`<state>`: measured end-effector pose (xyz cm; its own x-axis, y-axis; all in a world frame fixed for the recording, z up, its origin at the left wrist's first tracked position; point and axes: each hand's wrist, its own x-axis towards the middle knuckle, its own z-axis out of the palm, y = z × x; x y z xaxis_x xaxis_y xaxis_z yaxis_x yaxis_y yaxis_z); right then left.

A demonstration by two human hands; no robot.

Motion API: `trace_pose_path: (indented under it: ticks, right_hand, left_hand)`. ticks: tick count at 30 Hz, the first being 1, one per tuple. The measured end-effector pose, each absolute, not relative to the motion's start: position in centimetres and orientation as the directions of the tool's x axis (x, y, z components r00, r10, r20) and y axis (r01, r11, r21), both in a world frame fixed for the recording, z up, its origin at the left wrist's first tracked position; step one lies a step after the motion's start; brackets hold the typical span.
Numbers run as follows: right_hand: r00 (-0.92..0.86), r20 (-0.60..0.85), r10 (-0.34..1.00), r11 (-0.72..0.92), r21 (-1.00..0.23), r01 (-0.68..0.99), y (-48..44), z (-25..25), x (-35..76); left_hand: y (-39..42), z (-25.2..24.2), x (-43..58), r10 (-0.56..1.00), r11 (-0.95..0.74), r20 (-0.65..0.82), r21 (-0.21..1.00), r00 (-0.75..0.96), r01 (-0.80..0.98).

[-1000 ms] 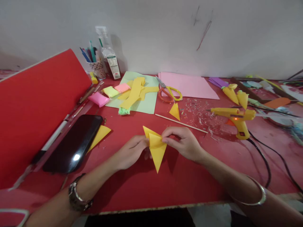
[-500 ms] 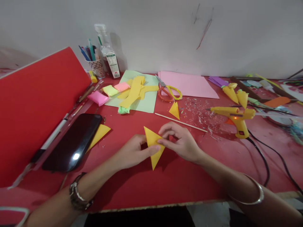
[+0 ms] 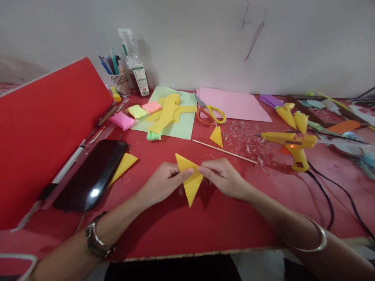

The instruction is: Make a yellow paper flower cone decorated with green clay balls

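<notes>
A folded yellow paper triangle [image 3: 192, 188] is held between my two hands above the red table, one point facing down towards me. My left hand [image 3: 166, 179] grips its left side, thumb on top and the other fingers mostly hidden beneath. At the right corner, my right hand [image 3: 224, 177] pinches the paper between thumb and curled fingers. Beyond the hands lie a thin wooden stick [image 3: 224, 151] and a smaller folded yellow paper piece [image 3: 217, 136]. Another yellow paper triangle [image 3: 124, 166] is partly covered by a black phone [image 3: 92, 175] to the left.
A yellow glue gun [image 3: 293, 142] with its light lit rests at right, its cord trailing forward. Scissors [image 3: 211, 113] lie by pink sheets [image 3: 234, 103]. Yellow strips [image 3: 165, 115] lie on green paper [image 3: 186, 130]. A glass bottle [image 3: 137, 70] and pen cup [image 3: 119, 82] stand behind.
My right hand's fingers have closed in at the paper's right corner, with the thumb now pressed there. The left thumb has shifted slightly up, and the triangle has turned and risen a little.
</notes>
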<state>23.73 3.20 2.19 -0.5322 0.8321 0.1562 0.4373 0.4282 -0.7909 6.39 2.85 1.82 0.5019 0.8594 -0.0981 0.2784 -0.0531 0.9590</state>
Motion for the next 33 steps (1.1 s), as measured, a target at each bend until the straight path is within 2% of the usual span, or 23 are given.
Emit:
trace_pose_path:
  ticks: [4, 7, 12, 16, 23, 29, 33]
  right_hand:
    - [-0.529, 0.180, 0.829, 0.439, -0.795, 0.418, 3.14, 2.16, 23.77]
    - [-0.519, 0.238, 0.821, 0.468, -0.802, 0.372, 2.95, 2.14, 23.98]
    - [-0.619, 0.404, 0.674, 0.653, -0.717, 0.244, 2.91, 2.35, 24.28]
    - [-0.618, 0.477, 0.625, 0.700, -0.692, 0.175, 3.10, 2.46, 24.18]
    - [-0.499, 0.453, 0.739, 0.586, -0.798, 0.142, 3.24, 2.29, 24.10]
    - [-0.401, 0.306, 0.864, 0.398, -0.901, 0.171, 3.11, 1.98, 23.81]
    - [-0.386, 0.253, 0.887, 0.330, -0.932, 0.147, 2.93, 1.87, 23.61]
  left_hand:
    - [2.77, 1.73, 6.35, 0.861, -0.045, -0.109, 0.957, 0.497, 0.287]
    - [2.79, 1.78, 6.39, 0.897, -0.013, -0.127, 0.950, 0.424, 0.312]
    - [2.93, 1.92, 6.45, 0.899, 0.093, -0.171, 0.974, 0.402, 0.207]
    - [2.91, 2.01, 6.38, 0.860, 0.110, -0.205, 0.969, 0.467, 0.222]
    - [2.73, 2.43, 6.17, 0.797, 0.035, -0.169, 0.971, 0.580, 0.235]
    - [2.70, 1.86, 6.14, 0.742, -0.072, -0.068, 0.981, 0.667, 0.181]
    - [2.59, 1.82, 6.19, 0.726, -0.063, -0.082, 0.981, 0.682, 0.185]
